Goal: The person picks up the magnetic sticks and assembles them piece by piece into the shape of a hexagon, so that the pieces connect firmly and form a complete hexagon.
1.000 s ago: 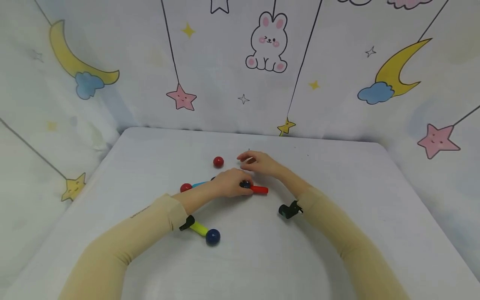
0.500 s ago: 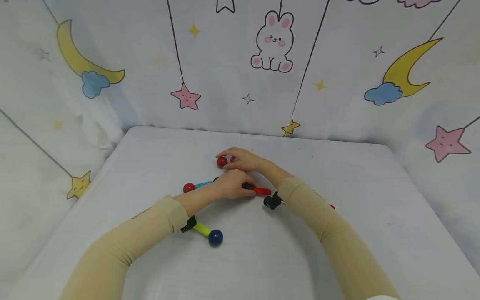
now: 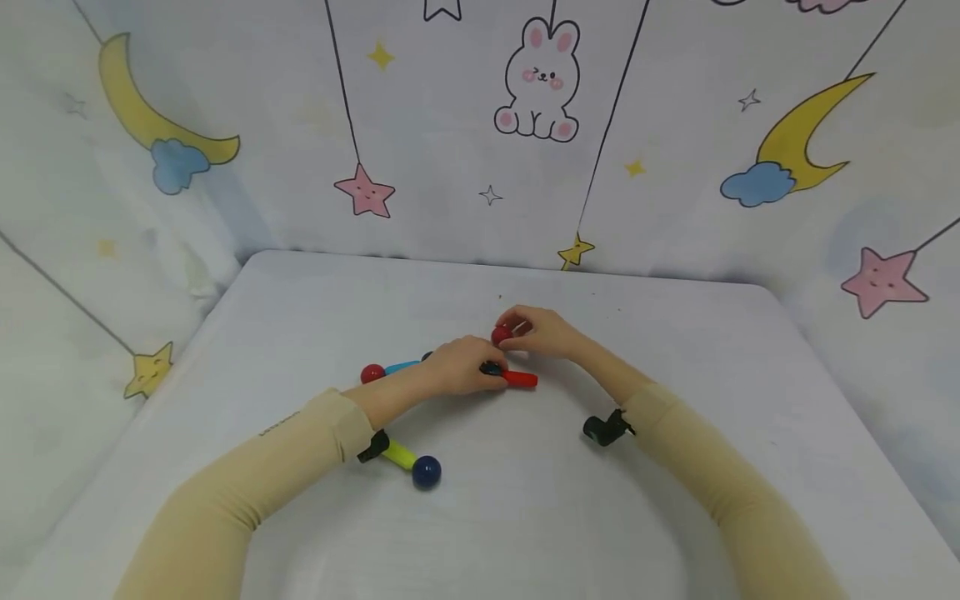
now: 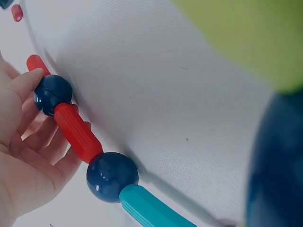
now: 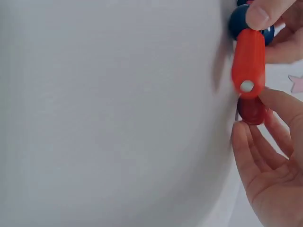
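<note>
My left hand (image 3: pixel 462 365) holds a dark blue ball (image 4: pixel 53 94), the thumb lying against it. A red rod (image 3: pixel 520 379) sticks out from this ball to the right. On the ball's other side, a second red rod (image 4: pixel 78 132) joins it to another dark blue ball (image 4: pixel 112 176), followed by a light blue rod (image 4: pixel 154 208). That light blue rod ends at a red ball (image 3: pixel 372 374) at the left. My right hand (image 3: pixel 546 332) pinches a loose red ball (image 3: pixel 501 335) just behind the red rod's free end. Whether ball and rod touch cannot be told.
Nearer me, a yellow-green rod (image 3: pixel 400 455) with a dark blue ball (image 3: pixel 426 472) lies on the white table (image 3: pixel 525 533), partly under my left sleeve. A short red rod (image 4: pixel 17 13) lies farther off. A patterned cloth (image 3: pixel 442 225) hangs behind the table.
My right hand has reached left to the loose red ball, gripped it and brought it right, close to the red rod. My left hand has kept its hold in about the same place.
</note>
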{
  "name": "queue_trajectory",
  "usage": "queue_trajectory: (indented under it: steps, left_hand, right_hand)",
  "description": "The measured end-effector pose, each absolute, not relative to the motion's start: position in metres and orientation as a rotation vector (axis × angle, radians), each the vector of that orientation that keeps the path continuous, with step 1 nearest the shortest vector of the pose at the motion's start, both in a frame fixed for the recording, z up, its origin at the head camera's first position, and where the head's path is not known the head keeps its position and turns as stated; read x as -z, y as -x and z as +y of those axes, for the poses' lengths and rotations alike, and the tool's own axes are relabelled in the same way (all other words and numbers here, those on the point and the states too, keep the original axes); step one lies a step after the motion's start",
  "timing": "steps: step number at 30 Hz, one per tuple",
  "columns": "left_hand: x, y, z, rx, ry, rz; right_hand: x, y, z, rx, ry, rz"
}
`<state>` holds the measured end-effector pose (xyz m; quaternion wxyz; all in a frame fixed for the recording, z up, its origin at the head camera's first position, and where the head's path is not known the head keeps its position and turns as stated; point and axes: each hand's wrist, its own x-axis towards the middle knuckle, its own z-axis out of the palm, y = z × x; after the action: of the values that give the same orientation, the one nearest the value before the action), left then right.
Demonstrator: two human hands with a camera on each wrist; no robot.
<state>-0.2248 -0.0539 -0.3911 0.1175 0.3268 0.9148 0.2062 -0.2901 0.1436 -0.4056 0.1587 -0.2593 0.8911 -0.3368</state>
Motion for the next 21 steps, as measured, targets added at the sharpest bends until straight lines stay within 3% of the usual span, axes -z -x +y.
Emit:
queue_trajectory:
  steps: [10,21]
  left_hand:
    - [0.390,0.226,-0.051,-0.618,-0.907,2.696]
    - [0.392,0.231,-0.044,-0.602,-0.899,2.711]
  right_hand:
    - [0.409,0.244,0.205,1.071,0.580,2.569]
    - [0.411,0.219,0.214,1.154,0.541,2.547]
